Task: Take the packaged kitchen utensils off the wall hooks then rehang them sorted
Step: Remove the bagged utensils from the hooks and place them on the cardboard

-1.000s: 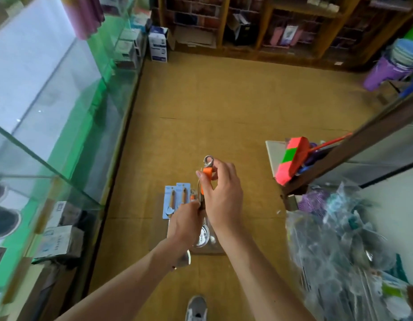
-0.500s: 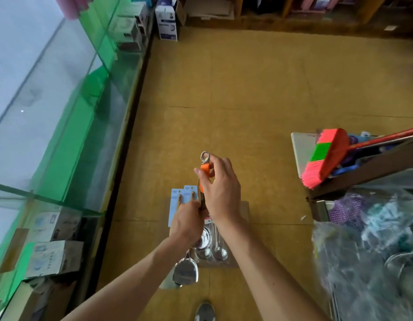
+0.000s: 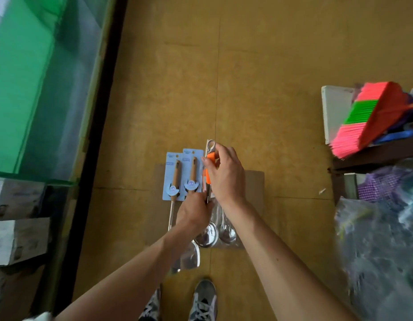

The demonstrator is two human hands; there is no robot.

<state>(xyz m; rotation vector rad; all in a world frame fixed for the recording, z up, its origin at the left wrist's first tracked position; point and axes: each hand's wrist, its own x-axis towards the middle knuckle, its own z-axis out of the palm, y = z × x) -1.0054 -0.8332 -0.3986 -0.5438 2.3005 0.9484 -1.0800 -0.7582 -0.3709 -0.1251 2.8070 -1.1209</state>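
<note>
Head view: orange-handled utensil [image 3: 209, 167] held above the floor [image 3: 270, 89], long axis pointing away from the body, ring end farthest. Right hand [image 3: 226, 177] pinching the handle top, left hand [image 3: 193, 213] gripping the shaft lower down, nearer the carded pair [image 3: 183, 174] lying just left.

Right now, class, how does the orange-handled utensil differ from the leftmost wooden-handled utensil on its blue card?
The orange-handled utensil has an orange grip; the wooden-handled utensil has a tan one. The wooden-handled utensil sits on a blue card; the orange-handled utensil shows none. The right hand and left hand grip the orange-handled utensil; neither visibly holds the wooden-handled utensil. Both have metal shafts.
</note>
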